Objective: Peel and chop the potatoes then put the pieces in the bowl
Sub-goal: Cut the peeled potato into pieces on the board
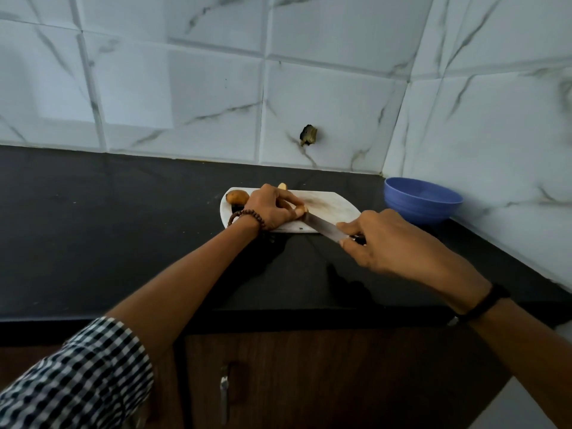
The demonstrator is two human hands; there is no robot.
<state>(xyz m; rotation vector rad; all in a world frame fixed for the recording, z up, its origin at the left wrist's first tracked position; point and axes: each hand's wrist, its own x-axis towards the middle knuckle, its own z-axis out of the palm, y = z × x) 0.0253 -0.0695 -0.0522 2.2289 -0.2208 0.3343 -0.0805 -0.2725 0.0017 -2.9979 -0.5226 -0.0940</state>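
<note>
Left hand pins potato, right hand sets knife to it

Left hand (272, 207) lies on the white cutting board (334, 205), fingers curled over a pale potato piece (302, 209) and holding it down; only the piece's tip shows past the fingertips. Right hand (393, 243) grips the dark handle of a knife (322, 226), forefinger stretched along the blade, whose tip meets the potato piece.

At the board's nine o'clock end lies an unpeeled potato (237, 197), and at its twelve o'clock edge a second pale piece (282, 186) peeks out behind the left hand. A blue bowl (422, 201) stands at three o'clock from the board, near it in the corner of the black countertop (123, 227); what it holds cannot be told.

A beaded bracelet (246, 216) circles the left wrist, a black band (483, 301) the right, and a checked sleeve (77, 376) covers the left upper arm.
</note>
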